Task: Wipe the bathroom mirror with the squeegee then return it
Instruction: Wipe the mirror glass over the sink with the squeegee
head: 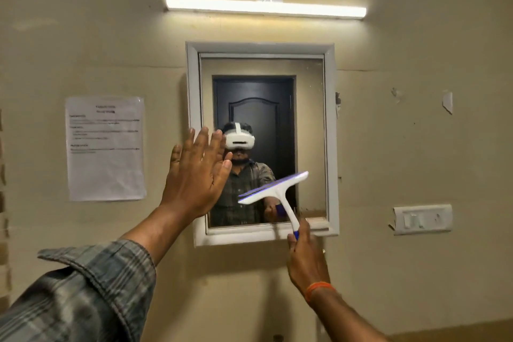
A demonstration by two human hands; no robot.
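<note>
Gripping the squeegee [273, 189] by its handle, blade tilted over the lower mirror [262, 91], the right hand [306, 261] should level it and pull evenly — the left hand [198, 175] is raised flat, holding nothing.

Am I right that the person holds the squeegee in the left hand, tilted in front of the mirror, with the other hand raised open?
Not quite. The head view shows the right hand gripping the squeegee, tilted in front of the mirror; the left hand is the one raised open.
</note>
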